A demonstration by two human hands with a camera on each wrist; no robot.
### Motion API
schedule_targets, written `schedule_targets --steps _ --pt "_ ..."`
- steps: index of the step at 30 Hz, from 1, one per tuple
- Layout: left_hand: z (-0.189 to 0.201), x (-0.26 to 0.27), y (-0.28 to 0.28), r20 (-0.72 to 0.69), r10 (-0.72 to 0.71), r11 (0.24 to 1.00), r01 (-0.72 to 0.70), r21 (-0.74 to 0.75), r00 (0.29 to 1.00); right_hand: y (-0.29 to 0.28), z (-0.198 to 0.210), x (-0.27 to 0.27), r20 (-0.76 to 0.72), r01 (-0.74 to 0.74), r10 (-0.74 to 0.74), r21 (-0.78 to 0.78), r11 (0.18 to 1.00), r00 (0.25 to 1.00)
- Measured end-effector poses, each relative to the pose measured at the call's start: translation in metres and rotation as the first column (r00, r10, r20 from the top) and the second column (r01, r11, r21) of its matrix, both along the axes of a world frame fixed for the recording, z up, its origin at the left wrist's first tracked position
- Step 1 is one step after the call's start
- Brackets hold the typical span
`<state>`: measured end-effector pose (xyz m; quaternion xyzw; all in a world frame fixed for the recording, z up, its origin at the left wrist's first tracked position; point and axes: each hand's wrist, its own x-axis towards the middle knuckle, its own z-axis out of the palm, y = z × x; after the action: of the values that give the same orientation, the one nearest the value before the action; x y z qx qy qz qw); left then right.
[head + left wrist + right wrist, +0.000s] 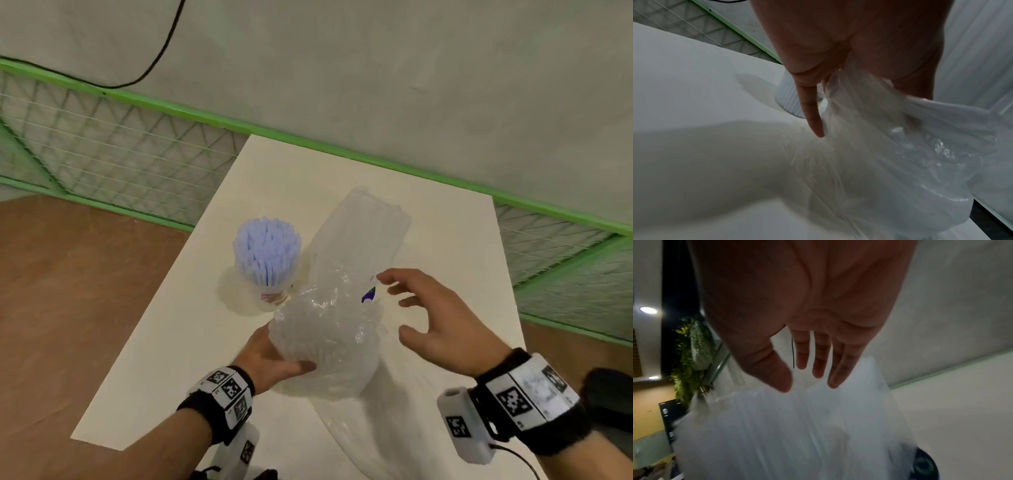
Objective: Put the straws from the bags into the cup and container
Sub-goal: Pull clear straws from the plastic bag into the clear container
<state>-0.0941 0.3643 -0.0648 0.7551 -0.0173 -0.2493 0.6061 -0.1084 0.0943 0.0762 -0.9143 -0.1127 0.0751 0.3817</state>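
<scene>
The left hand (270, 356) grips the crumpled end of the bag (329, 329) of clear straws, held above the counter (191, 342) beside the cup (270, 294) (already packed with blue straws). The right hand (435, 318) hovers just beside it, fingers (394, 277) spread wide and empty. It should probably take the bag's far end, steadying it before any straws slide out.
</scene>
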Motion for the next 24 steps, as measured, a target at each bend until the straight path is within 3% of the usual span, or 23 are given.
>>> schedule_targets --steps 4,15,24 --pt "-0.002 -0.001 -0.001 -0.020 -0.001 0.999 0.000 -0.037 1.000 0.012 -0.028 -0.023 -0.036 0.046 -0.043 0.084 0.995 0.998" --pt "-0.010 0.001 0.000 -0.055 0.014 0.994 -0.020 -0.109 0.998 0.033 -0.040 -0.017 0.185 0.110 -0.130 0.116 0.987 0.974" --pt "-0.015 0.005 0.002 -0.064 0.003 0.996 -0.009 -0.094 0.998 0.035 -0.053 -0.019 0.232 0.222 -0.257 0.166 0.961 0.938"
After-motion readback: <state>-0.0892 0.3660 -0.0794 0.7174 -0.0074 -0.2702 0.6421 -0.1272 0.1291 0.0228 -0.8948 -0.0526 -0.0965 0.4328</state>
